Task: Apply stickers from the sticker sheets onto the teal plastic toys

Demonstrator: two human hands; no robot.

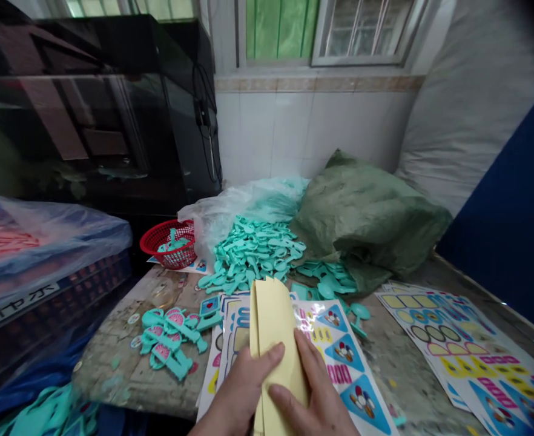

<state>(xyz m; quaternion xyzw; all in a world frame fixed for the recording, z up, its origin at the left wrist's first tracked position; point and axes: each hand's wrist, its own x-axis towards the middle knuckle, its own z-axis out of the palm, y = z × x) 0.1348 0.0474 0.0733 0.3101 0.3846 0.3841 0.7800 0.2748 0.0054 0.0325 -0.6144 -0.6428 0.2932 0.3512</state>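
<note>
Your left hand (pixel 242 384) and right hand (pixel 315 393) are holding folded yellow paper (pixel 273 333) over sticker sheets (pixel 351 363). Teal plastic pieces (pixel 251 254) are lying beyond.

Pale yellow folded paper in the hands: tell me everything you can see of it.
The pale yellow paper is matte and unprinted, folded lengthwise into layers, with a notched, uneven top edge. It stands tilted upright, pinched between the left hand and right hand. Its lower end runs out of view, above a glossy printed sheet of coloured triangles.
</note>
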